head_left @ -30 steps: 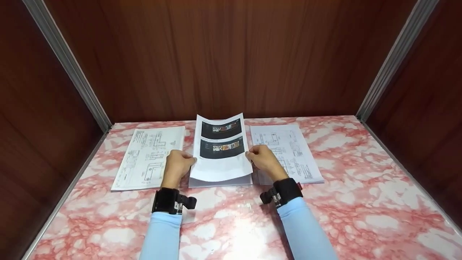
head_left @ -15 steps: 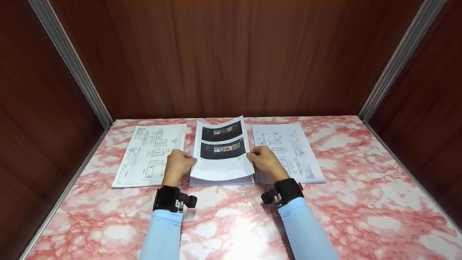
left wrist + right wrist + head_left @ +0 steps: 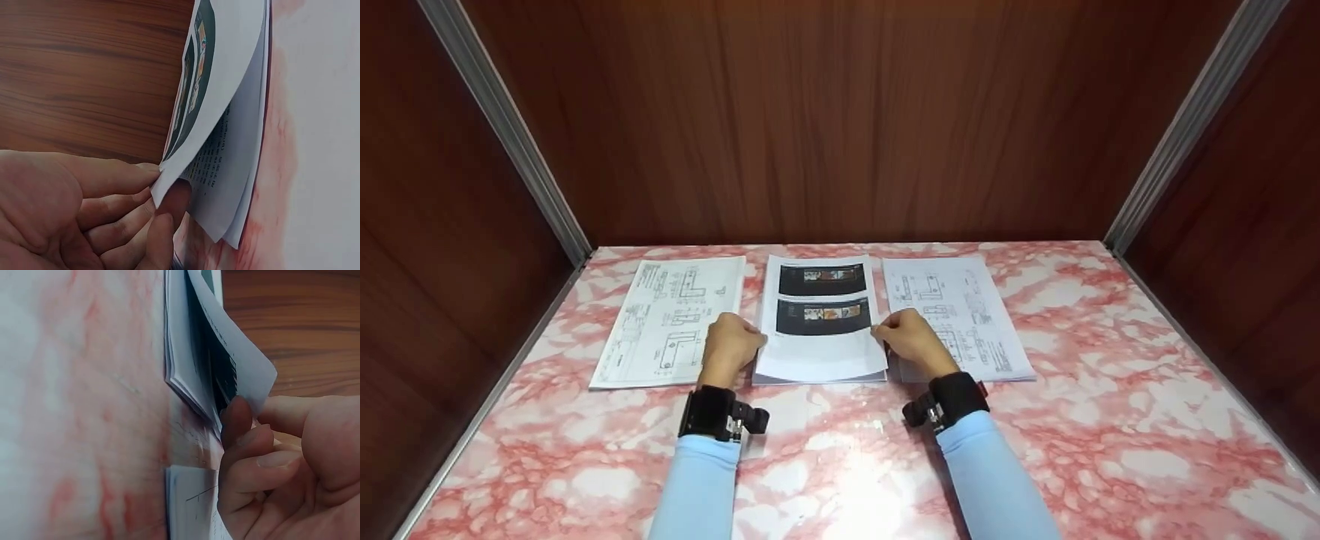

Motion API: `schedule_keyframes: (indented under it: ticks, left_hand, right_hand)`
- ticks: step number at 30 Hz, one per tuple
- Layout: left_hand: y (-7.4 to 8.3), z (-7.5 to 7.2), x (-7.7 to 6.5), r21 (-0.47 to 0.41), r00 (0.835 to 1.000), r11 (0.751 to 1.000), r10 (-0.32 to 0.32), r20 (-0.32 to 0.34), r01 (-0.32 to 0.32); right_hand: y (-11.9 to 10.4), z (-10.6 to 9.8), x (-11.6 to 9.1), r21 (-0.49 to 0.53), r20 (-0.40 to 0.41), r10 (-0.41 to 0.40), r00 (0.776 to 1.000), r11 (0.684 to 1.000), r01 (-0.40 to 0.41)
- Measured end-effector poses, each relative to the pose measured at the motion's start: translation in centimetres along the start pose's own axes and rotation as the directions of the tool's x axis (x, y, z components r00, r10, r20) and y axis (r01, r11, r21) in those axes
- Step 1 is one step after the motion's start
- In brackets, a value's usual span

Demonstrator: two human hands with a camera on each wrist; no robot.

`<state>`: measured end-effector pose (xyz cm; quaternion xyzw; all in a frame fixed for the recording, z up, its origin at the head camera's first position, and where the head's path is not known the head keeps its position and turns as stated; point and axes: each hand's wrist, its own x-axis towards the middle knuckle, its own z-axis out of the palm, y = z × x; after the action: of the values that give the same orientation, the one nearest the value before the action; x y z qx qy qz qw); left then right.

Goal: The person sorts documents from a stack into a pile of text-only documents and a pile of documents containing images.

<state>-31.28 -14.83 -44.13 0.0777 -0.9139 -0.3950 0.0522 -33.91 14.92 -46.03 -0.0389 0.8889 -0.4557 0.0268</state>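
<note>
A printed sheet of paper [image 3: 819, 352] with two dark picture blocks lies over the middle paper stack [image 3: 765, 379], its near edge bowed up off the pages below. My left hand [image 3: 733, 346] pinches the sheet's left edge between thumb and fingers. On the opposite side my right hand [image 3: 911, 339] pinches the right edge. In the left wrist view the lifted sheet [image 3: 216, 107] curves away from printed pages underneath, with the thumb on top and a finger below. The right wrist view shows the sheet's raised corner [image 3: 253, 371] at the fingertips.
To the left lies a stack of technical drawings [image 3: 649, 330], partly behind the left hand. Another drawing stack [image 3: 986, 322] lies on the right, partly under the right hand. The red-and-white marbled table [image 3: 825, 465] meets a brown wood-grain wall [image 3: 840, 135] at the back.
The sheet's far end has come down from a raised, curled position onto the middle stack. Both hands keep their pinch on its side edges and have shifted only slightly.
</note>
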Motion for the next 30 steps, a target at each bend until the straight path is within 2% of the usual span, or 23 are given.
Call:
schedule_keyframes:
  ticks: [11, 15, 19, 25, 30]
  left_hand:
    - [-0.3, -0.2, -0.1, 0.01, 0.999, 1.0, -0.029, 0.037, 0.028]
    - [-0.3, -0.3, -0.1, 0.021, 0.998, 0.999, -0.041, 0.048, 0.04]
    - [-0.2, -0.4, -0.1, 0.028, 0.998, 0.999, -0.046, 0.032, 0.045]
    - [0.1, -0.4, 0.0, 0.025, 0.998, 0.998, -0.059, 0.001, 0.059]
    - [0.1, 0.0, 0.1, 0.032, 0.998, 0.997, -0.067, 0.013, 0.067]
  right_hand:
    - [0.0, -0.1, -0.1, -0.015, 0.013, -0.002, 1.0, 1.0, 0.002]
    - [0.1, -0.2, -0.2, -0.019, 0.023, 0.018, 1.0, 1.0, -0.017]
    - [-0.2, -0.5, -0.4, -0.03, 0.012, 0.048, 0.999, 0.998, -0.047]
    - [-1.0, -0.9, -0.6, -0.109, -0.025, 0.073, 0.997, 0.991, -0.075]
    - [-1.2, -0.7, -0.8, -0.175, -0.002, 0.087, 0.996, 0.981, -0.086]
